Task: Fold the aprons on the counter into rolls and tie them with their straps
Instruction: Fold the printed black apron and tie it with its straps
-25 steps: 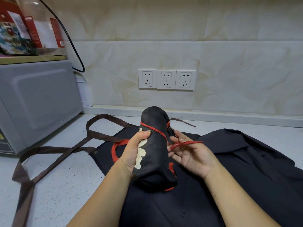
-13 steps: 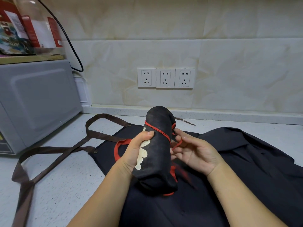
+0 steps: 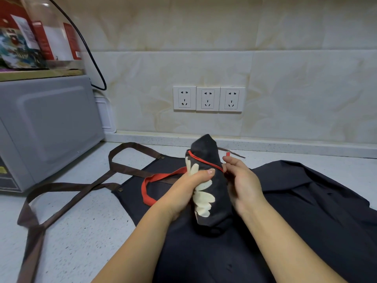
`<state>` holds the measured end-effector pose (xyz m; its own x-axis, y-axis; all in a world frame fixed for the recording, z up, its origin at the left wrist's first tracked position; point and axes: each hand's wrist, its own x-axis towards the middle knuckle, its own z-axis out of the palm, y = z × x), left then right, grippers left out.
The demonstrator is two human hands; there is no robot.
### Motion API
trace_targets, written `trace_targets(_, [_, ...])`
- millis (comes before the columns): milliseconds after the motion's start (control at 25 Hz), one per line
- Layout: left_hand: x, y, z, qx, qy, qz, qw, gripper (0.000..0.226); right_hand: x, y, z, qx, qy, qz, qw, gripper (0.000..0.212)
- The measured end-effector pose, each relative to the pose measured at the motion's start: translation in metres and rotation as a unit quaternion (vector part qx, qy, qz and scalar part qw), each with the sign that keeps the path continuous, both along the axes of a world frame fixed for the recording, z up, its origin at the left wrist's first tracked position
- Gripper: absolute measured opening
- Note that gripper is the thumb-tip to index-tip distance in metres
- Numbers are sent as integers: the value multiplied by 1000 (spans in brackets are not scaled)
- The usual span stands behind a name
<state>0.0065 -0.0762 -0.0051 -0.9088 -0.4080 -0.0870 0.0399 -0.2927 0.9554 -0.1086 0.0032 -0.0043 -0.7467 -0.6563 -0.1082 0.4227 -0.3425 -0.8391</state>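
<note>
Left hand (image 3: 186, 190) grips the one rolled apron (image 3: 219, 186), fingers curled round its left side and thumb laid across the front beside the cream petal print. The right hand (image 3: 243, 180) is curled at the roll's right side and pinches the red strap (image 3: 204, 160), which crosses the upper roll on a slant; its short end pokes up above the fingers and a loop of it trails to the left. The roll is held tilted just above two dark cloths spread on the counter (image 3: 81, 221): a flat apron (image 3: 134, 193) with long brown straps (image 3: 61, 201), and a second dark apron (image 3: 316, 201) to the right. Three wall sockets (image 3: 208, 98) sit behind. At left one grey microwave (image 3: 47, 127) carries a clear container (image 3: 51, 37) holding red packets, with a black cable (image 3: 91, 54) beside it.
</note>
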Motion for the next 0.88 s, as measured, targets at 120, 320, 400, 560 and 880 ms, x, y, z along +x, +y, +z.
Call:
trace_targets(120, [-2,4,2,-130,-10,20,991,25,10,-2,-1,126,157,-99,975,20])
trace_targets(320, [-1,1,1,-197,-25,26,980,31,14,1,4,129,190,-136,964,24])
trace_targets(400, [1,5,6,-122,-11,44,992,30,7,2,7,48,60,-131,988,26])
trace_targets(560, [2,-1,10,-2,-16,87,996,32,-17,7,6,-73,-160,-116,978,32])
trace_targets(880, [-3,-8,3,-195,-16,77,978,32,-44,31,11,-97,-137,-161,973,38])
